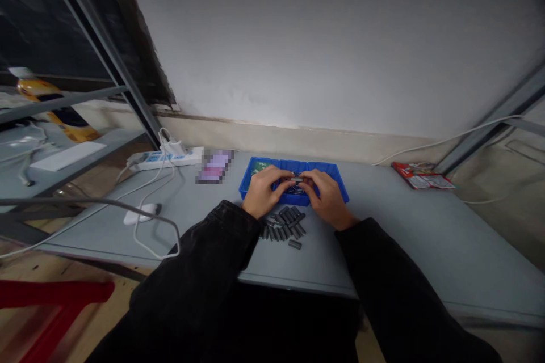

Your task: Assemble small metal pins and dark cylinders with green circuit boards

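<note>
My left hand (264, 188) and my right hand (326, 195) meet over the middle of a blue compartment tray (343, 178). Between their fingertips they pinch a small grey cylindrical part (297, 180); its exact kind is too small to make out. Small shiny pieces lie in the tray's middle compartment, partly hidden by my fingers. Something green shows in the left compartment, behind my left hand. On the table in front of the tray is a pile of dark grey cylindrical pieces (286, 224), and one such piece (294, 244) lies apart, nearer the table's front edge.
A white power strip (191, 157) with plugs and cables stands at the back left, next to a pixelated phone-like item (215, 167). A white adapter (140, 214) and a loose cable lie on the left. A red packet (421, 174) rests at the back right, by the wall.
</note>
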### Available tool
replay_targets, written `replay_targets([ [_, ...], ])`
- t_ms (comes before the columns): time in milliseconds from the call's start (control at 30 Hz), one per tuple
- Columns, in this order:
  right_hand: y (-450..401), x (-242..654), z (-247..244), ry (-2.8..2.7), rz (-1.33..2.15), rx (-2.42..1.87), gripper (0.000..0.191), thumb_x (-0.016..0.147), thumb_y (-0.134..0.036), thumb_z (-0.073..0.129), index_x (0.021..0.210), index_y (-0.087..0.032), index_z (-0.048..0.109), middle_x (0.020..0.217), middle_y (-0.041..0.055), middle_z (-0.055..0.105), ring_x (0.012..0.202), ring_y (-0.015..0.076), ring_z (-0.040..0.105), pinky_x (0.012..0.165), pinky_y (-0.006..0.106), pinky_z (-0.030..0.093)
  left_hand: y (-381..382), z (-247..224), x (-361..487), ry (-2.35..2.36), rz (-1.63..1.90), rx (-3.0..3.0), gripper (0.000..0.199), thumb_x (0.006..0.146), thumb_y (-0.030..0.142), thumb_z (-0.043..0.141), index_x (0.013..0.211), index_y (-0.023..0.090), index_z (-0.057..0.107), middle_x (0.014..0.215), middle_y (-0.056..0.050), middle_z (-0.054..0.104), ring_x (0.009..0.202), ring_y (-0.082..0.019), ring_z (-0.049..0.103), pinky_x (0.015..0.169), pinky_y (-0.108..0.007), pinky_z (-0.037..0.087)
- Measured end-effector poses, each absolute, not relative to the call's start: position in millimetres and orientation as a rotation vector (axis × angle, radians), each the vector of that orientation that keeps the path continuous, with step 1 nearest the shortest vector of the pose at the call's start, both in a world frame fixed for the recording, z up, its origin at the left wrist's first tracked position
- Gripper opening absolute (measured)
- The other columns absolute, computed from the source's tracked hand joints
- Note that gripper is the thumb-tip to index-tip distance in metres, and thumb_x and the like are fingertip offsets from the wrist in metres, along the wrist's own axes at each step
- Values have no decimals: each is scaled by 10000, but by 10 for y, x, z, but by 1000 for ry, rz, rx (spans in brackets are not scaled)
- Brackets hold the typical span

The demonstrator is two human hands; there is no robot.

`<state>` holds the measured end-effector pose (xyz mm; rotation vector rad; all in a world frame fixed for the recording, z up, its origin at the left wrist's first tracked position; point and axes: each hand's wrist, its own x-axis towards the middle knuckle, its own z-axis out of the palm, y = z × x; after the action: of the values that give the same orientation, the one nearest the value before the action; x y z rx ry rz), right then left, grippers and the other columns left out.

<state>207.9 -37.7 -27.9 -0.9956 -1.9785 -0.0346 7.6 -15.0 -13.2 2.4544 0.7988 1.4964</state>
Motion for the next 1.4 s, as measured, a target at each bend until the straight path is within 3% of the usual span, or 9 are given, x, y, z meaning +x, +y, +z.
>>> replay_targets([
  [100, -374, 2079, -297, -1938, 14, -1016, 203, 981, -324, 537, 1151, -219, 570, 919, 50, 656, 828, 212, 607, 790, 366, 480, -152, -135, 76, 805, 1494, 2455, 131, 929, 260, 651, 997, 164, 709, 938, -55, 732, 830, -152, 641, 796, -322, 530],
  [333, -357, 2085, -316, -1951, -21, -1031, 106, 990, -292, 504, 1044, -233, 574, 916, 49, 662, 837, 217, 611, 773, 360, 471, -148, -132, 73, 792, 1482, 2472, 122, 915, 244, 670, 1003, 166, 704, 944, -51, 729, 836, -147, 646, 819, -322, 536],
  [933, -369, 2093, -294, -2003, -65, -1005, 177, 1027, -281, 429, 991, -219, 591, 922, 56, 660, 863, 216, 604, 795, 359, 447, -145, -127, 74, 747, 1488, 2487, 136, 918, 257, 665, 1012, 167, 704, 942, -61, 726, 848, -159, 652, 828, -341, 543],
  [1133, -389, 2088, -271, -1931, -9, -1033, 179, 973, -337, 555, 1113, -228, 581, 899, 40, 658, 798, 209, 599, 766, 355, 470, -139, -139, 66, 769, 1486, 2474, 126, 931, 245, 645, 1005, 164, 705, 946, -61, 726, 863, -159, 653, 818, -333, 544],
  [1267, -384, 2077, -261, -1955, -31, -1012, 112, 991, -284, 506, 1024, -223, 595, 900, 46, 661, 819, 209, 599, 764, 347, 457, -141, -139, 65, 766, 1477, 2468, 128, 927, 246, 653, 1012, 166, 706, 960, -57, 729, 866, -154, 657, 844, -335, 542],
  [1400, -373, 2084, -264, -1978, -83, -998, 163, 1014, -286, 464, 1001, -213, 609, 917, 55, 670, 850, 213, 605, 782, 349, 442, -148, -128, 66, 750, 1475, 2467, 142, 931, 262, 646, 1012, 166, 712, 948, -62, 731, 852, -157, 660, 842, -341, 550],
])
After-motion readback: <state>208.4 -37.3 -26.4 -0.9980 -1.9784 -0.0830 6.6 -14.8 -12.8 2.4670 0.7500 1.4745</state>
